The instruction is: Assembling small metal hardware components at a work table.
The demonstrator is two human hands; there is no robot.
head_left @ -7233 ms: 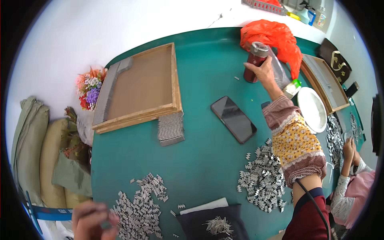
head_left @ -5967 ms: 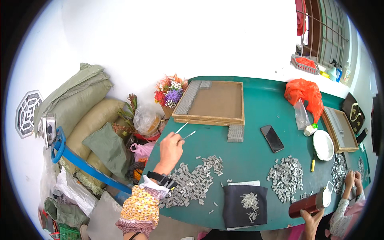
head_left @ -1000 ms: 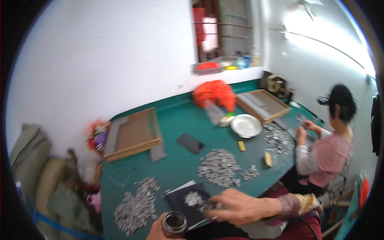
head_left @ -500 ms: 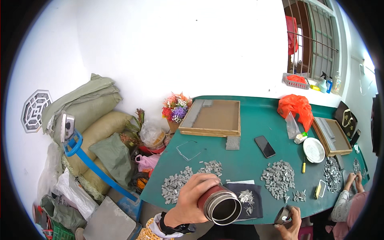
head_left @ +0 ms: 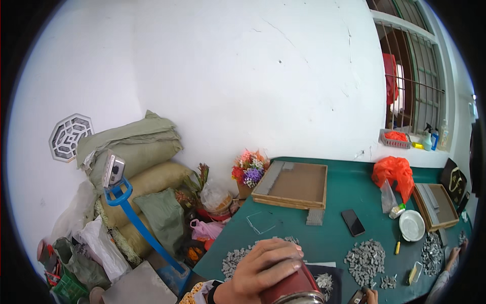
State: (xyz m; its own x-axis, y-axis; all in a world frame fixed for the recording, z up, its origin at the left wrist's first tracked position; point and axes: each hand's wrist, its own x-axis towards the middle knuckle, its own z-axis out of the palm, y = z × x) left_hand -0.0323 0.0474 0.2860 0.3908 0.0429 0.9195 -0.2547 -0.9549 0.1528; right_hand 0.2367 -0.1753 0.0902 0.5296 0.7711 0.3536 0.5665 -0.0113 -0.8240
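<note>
My left hand is closed round a dark red thermos flask at the lower edge. The flask's metal rim is partly cut off by the picture's edge, and its mouth is hidden. To the right, only the fingers of my right hand show, gripping the dark cup-shaped lid. Between the hands lies a dark cloth with thin metal pieces on it. A heap of small grey metal parts is partly hidden behind my left hand; another heap lies beyond my right hand.
On the green table are a wooden tray, eyeglasses, a phone, a white bowl and a second tray. A co-worker's hands are at the far right. Stuffed sacks and a blue-handled scale stand left.
The whole view has tilted up, so table and hands sit lower in the picture. The flask's open mouth, visible before, has turned out of sight. Both hands keep their holds.
</note>
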